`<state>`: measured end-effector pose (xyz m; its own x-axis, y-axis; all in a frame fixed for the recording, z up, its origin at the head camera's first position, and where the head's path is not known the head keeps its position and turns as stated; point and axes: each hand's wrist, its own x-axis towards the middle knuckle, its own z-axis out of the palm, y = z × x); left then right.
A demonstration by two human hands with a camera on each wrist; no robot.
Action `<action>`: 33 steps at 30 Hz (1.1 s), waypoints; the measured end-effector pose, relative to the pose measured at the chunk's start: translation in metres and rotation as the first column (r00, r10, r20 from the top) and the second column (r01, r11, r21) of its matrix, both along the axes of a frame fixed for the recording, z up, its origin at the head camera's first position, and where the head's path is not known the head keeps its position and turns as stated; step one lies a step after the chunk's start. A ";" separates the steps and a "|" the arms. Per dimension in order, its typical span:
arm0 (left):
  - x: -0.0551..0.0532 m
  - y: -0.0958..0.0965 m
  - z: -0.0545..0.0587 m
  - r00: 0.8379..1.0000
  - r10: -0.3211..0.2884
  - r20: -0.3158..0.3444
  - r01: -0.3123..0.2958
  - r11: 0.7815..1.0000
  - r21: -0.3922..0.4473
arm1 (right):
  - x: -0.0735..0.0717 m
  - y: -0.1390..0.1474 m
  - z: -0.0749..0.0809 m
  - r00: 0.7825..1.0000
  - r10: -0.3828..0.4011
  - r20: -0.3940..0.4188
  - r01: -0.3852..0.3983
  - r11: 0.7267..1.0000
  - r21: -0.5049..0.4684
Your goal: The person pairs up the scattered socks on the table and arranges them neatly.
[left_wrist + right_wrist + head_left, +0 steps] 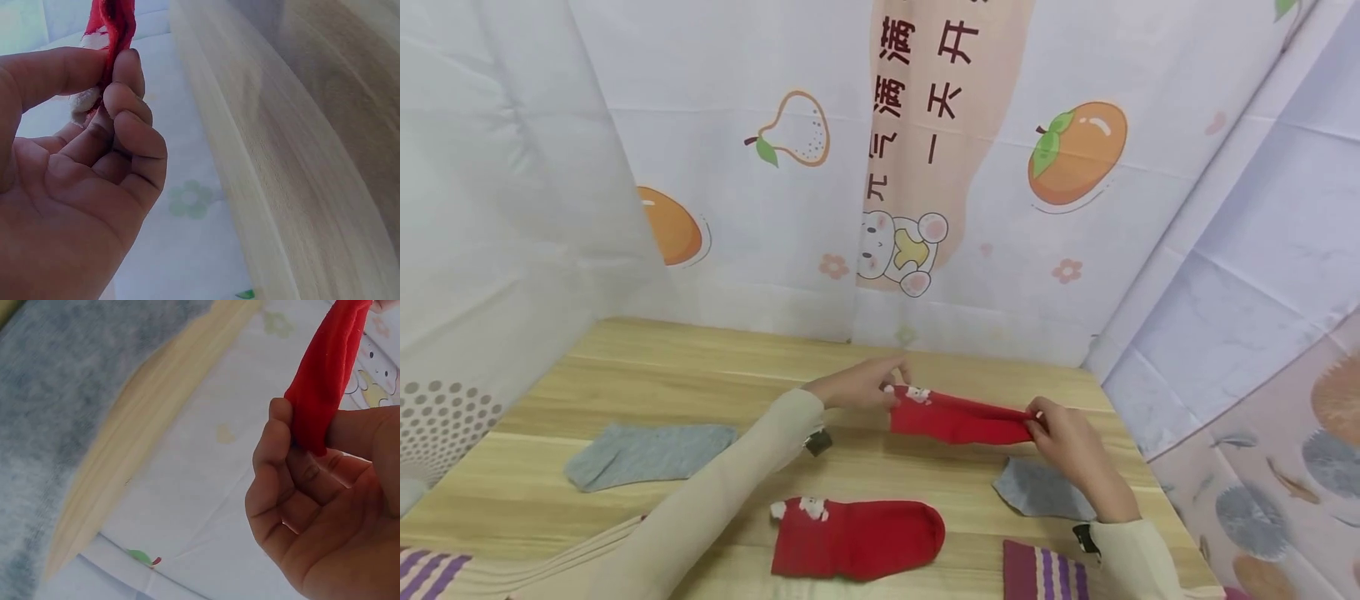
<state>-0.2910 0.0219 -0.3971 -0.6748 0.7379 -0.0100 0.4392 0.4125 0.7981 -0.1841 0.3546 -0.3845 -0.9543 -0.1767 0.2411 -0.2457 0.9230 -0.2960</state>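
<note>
From where I stand, at the far left a white curtain (535, 167) falls behind the table (700, 354), printed with grey dots low down. At the table's near left corner lies the left striped sock (433, 575), pale with purple stripes, only part of it in sight. Farther back, the left grey sock (640, 454) lies flat, its right end just beside a cream sleeve (730, 479) reaching across the table.

Near the middle, on the near side, the near red sock (880, 537) lies flat, a white figure on its left end and its rounded end to the right. Beyond it, the left hand (861, 385) pinches the left end of the held red sock (958, 418) between thumb and fingertips, by the white trim. That sock is stretched sideways between the two hands, raised over the far right part of the table.

The right hand (1067, 437) pinches its other end, thumb against bent fingers. Below that hand, the right grey sock (1037, 487) rests on the table, the forearm hiding part of it. Closer in, the right striped sock (1045, 575) shows a maroon band and purple stripes, just beside the right cuff
</note>
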 end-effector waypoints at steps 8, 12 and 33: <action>0.010 -0.017 0.000 1.000 0.002 -0.019 -0.003 0.999 -0.047 | 0.003 -0.013 0.001 0.999 0.039 -0.022 -0.039 0.999 0.001; 0.020 -0.029 0.000 1.000 -0.005 -0.027 0.004 0.998 -0.064 | 0.006 -0.021 0.002 0.999 0.048 0.016 -0.048 0.999 -0.008; 0.077 -0.077 0.008 0.986 -0.014 -0.167 -0.010 0.989 -0.145 | 0.027 -0.063 0.010 0.982 0.187 0.009 -0.187 0.982 0.016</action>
<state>-0.2140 -0.0555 -0.3894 -0.6745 0.7382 -0.0047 0.5620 0.5176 0.6452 -0.1572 0.2919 -0.3748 -0.9059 -0.3560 0.2295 -0.4121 0.8660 -0.2831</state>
